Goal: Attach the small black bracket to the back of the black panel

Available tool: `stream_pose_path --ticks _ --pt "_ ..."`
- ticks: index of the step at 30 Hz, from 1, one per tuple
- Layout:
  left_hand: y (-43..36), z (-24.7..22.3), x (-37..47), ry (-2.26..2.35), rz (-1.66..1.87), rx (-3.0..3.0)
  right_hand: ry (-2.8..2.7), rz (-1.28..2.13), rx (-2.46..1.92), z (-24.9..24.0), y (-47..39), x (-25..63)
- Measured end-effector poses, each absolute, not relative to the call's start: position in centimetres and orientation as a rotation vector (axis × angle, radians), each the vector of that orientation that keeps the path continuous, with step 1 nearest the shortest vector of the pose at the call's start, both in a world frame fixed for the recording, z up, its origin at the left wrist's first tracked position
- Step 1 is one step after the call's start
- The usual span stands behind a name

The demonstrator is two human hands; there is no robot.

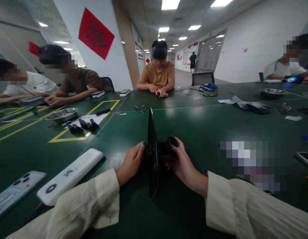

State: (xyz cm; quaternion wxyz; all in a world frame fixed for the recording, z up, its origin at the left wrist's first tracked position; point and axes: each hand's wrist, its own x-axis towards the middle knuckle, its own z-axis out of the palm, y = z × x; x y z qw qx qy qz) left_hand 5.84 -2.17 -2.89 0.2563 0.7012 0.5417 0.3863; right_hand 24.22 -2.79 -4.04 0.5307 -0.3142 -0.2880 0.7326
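Note:
A thin, glossy black panel (152, 149) stands upright, nearly edge-on, in front of me above the green table (191, 129). My left hand (132, 163) is closed at its left side, with the thumb up and the other fingers mostly hidden. On the panel's right side is a chunky black part (166, 147) that looks like a bracket. My right hand (186, 167) wraps round this part, with the thumb on its near face. Whether the part is fixed to the panel or only touching it, I cannot tell.
A white device (71, 176) and a phone (18, 191) lie to the left. Farther off are a metal bowl (62, 114), black pieces (84, 125) on paper, gloves (252, 105) and another metal bowl (272, 93). Across the table a person (157, 74) works with both hands.

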Motion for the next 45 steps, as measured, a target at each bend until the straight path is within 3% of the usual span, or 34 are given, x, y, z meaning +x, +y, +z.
stream_pose_path --ticks 7,19,45 --pt "-2.4 -3.4 5.5 1.326 0.982 1.881 -0.654 1.746 -0.823 -2.6 -3.5 23.9" --pt "-3.9 -2.7 5.3 1.539 0.615 2.290 -0.734 1.665 -0.860 -2.2 -4.8 23.3" --pt "-3.5 -3.0 5.3 1.545 0.676 2.191 -0.744 1.701 -0.848 -2.2 -4.5 23.5"
